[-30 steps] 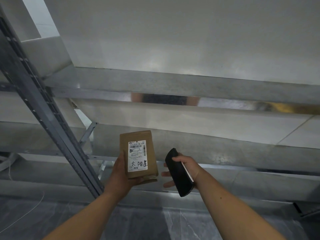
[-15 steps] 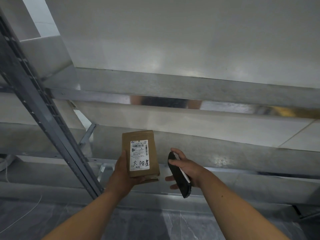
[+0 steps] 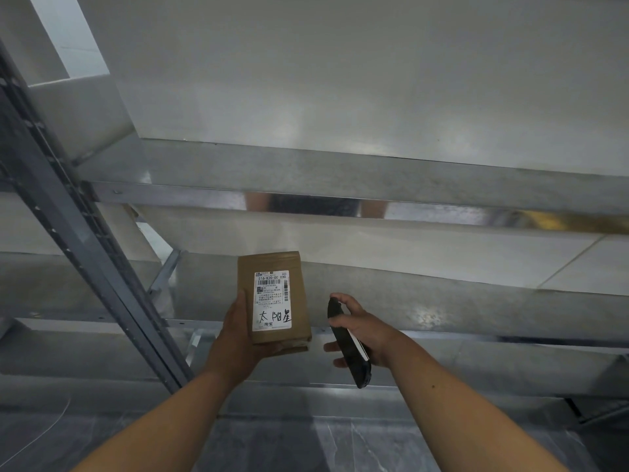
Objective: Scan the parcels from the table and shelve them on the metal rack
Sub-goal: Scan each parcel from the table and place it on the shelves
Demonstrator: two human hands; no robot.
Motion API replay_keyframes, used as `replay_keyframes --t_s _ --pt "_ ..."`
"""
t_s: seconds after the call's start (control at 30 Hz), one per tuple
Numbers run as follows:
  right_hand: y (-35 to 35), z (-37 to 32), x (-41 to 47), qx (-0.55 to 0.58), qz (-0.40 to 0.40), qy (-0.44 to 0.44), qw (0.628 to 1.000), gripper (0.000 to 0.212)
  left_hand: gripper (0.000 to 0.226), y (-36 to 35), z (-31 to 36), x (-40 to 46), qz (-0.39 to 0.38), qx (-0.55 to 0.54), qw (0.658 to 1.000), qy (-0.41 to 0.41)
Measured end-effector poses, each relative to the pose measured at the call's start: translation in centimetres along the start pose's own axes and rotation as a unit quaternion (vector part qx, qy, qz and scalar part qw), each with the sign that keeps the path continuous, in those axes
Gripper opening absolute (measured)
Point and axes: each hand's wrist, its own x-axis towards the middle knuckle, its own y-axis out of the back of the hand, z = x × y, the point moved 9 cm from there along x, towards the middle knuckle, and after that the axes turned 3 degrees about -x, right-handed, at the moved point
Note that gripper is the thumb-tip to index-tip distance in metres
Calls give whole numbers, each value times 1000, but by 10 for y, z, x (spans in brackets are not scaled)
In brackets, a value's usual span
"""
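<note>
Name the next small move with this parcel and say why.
Probably turn the black scanner in the right hand toward the parcel: the left hand holds it label-up before the metal rack, while the scanner sits edge-on beside it.

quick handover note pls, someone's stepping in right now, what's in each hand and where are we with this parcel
Left hand: grips the small brown cardboard parcel, white shipping label facing up.
Right hand: holds the black handheld scanner edge-on, beside the parcel, not touching it.
Both are held in front of the grey metal rack; no parcels show on the shelves in view.
Done: parcel picked up and brought to the rack. Whether it has been scanned cannot be told.
Left: scan the label if needed, shelve the parcel, fetch the next.
</note>
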Motion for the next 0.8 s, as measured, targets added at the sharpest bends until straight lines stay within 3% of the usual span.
replay_keyframes --t_s 0.17,0.3,0.4,0.5,0.8 --pt "-1 0 2 3 32 3 999 57 144 2 -1 0 2 -12 1000 1" --pt "-4 12 -10 105 56 -62 991 48 130 5 15 -6 -1 -46 999 -18" --pt "-3 16 -16 158 58 -79 983 54 139 7 20 -9 0 -51 998 -25" --pt "-4 19 -16 184 52 -87 978 64 135 12 24 -13 -6 -49 999 -22" --pt "-7 31 -28 122 43 -105 986 67 127 22 26 -26 -2 -48 999 -19"
